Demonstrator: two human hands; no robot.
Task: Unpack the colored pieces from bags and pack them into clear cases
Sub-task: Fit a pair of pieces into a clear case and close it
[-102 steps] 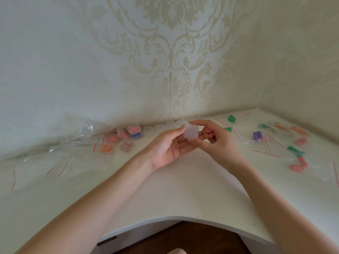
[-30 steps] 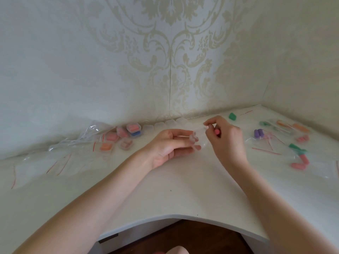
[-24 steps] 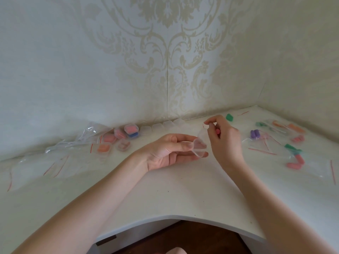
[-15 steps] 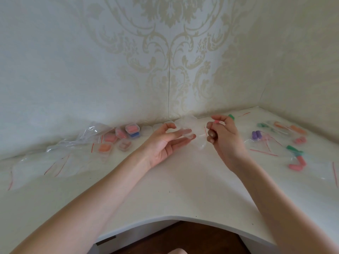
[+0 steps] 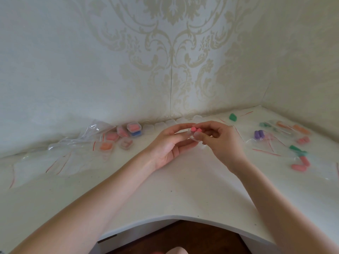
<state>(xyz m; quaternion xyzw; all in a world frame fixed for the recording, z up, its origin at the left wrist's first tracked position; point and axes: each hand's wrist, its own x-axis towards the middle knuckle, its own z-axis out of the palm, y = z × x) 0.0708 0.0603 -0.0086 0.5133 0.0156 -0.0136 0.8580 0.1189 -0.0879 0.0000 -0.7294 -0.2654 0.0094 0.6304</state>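
Pink pieces (image 5: 196,129), two side by side, sit pinched in the right hand (image 5: 220,142) over what looks like a small clear case (image 5: 192,137) cradled on the curled fingers (image 5: 180,142) of the left hand (image 5: 168,149), above the white surface (image 5: 183,189). This looks like the loading step; next they need pressing down inside and the lid snapped shut. Filled cases (image 5: 134,128) wait left, bagged pieces (image 5: 258,134) right.
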